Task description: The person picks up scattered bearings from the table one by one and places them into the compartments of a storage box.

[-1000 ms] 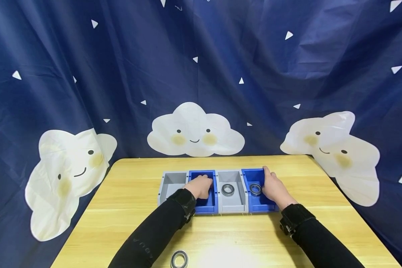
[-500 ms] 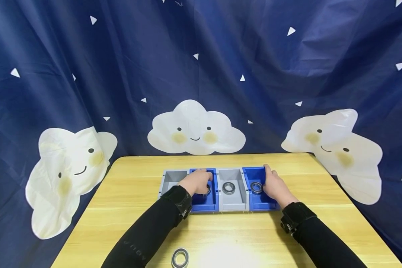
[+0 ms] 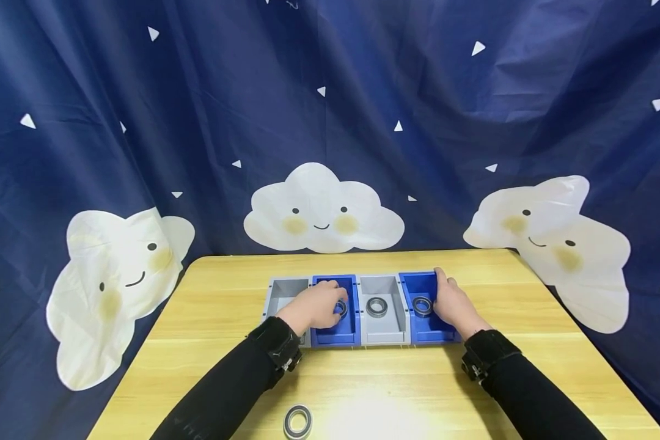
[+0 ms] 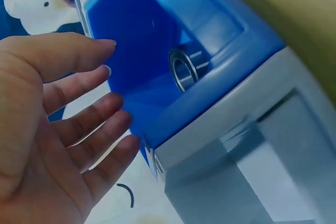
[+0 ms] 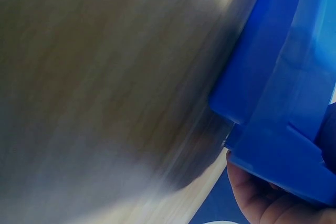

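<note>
My left hand hovers over the left blue bin, fingers spread and loosely bent, holding nothing. In the left wrist view the palm faces that bin's opening, where a metal bearing lies inside. My right hand grips the outer right wall of the right blue bin; the right wrist view shows curled fingers at its edge. A bearing lies in this bin, and another bearing rests in the grey bin between the blue ones.
The left grey bin ends the row and is partly hidden by my left hand. One more bearing lies on the wooden table near the front. Behind the table hangs a dark blue curtain with cloud pictures.
My left hand has come up out of the left blue bin and moved left, its fingers loosened, leaving a bearing in view there. The right hand keeps its place.
</note>
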The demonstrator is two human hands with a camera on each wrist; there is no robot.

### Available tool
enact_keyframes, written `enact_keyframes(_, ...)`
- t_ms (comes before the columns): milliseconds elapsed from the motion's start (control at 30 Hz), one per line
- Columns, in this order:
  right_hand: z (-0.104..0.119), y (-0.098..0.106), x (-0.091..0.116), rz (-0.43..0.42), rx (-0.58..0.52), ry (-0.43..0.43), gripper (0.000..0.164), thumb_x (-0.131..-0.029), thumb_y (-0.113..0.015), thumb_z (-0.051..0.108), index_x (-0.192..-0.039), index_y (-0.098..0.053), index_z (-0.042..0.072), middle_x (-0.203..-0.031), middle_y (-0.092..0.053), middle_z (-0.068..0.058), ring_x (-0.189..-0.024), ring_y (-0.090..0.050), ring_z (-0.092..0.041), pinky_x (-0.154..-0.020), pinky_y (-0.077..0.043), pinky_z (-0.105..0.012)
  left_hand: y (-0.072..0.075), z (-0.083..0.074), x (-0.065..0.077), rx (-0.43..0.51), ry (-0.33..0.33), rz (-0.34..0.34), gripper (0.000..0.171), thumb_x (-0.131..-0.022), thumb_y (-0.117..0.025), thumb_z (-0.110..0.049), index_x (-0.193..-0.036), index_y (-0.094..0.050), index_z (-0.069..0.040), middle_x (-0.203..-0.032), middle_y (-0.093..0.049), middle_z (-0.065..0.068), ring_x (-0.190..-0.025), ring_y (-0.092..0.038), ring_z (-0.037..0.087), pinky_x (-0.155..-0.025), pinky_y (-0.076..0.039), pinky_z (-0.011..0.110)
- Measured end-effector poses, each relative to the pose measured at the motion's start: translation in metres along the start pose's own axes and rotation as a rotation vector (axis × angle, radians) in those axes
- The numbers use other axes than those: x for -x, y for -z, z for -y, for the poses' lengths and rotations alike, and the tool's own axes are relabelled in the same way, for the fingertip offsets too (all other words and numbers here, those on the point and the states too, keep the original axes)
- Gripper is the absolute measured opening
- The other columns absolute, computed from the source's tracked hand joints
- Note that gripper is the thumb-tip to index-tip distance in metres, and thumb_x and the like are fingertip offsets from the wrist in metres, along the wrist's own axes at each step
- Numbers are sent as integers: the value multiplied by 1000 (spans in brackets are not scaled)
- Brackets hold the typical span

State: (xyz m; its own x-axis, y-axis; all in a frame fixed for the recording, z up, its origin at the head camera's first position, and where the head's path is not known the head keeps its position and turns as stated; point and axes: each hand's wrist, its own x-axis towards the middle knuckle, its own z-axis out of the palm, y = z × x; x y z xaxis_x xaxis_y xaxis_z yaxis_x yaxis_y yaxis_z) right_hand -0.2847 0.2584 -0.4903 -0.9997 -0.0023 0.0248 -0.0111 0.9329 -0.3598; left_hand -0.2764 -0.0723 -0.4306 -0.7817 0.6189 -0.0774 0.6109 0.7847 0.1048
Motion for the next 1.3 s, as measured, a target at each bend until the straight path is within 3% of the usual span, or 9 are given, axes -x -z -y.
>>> enact_keyframes(400, -5, -2, -1, -5, -14, 3, 77, -86, -58, -2, -152, -19, -7, -127, -45, -43, -97, -60, -45, -89, -50, -60, -8, -4, 34, -10, -77, -47, 32, -88, -72, -27, -119, -68, -17, -114, -61, -1, -107, -57, 18, -96, -51, 34)
enact_keyframes(767, -1, 1, -1, 2, -16, 7, 75, -86, -56, -2, -152, -19, -8, -127, -44, -44, -98, -60, -46, -90, -50, -61, -6, -16, 65, 100, -99, -22, 35, -88, -74, -27, -121, -67, -19, -125, -61, 0, -118, -57, 18, -100, -50, 36)
enact_keyframes(1000, -2, 1, -1, 7, -10, 19, 76, -86, -57, -2, -151, -19, -9, -125, -45, -44, -97, -60, -45, -88, -50, -61, -20, -18, 91, 130, -137, -22, 31, -87, -73, -23, -118, -68, -17, -114, -62, -4, -107, -58, 13, -95, -51, 31)
enact_keyframes(1300, -3, 0, -1, -13, -17, 22, 75, -86, -56, -2, -151, -20, -9, -126, -45, -44, -98, -60, -46, -90, -50, -61, -36, -15, 121, 64, -159, -55, 27, -87, -74, -27, -112, -69, -17, -108, -61, -5, -100, -58, 11, -91, -52, 30)
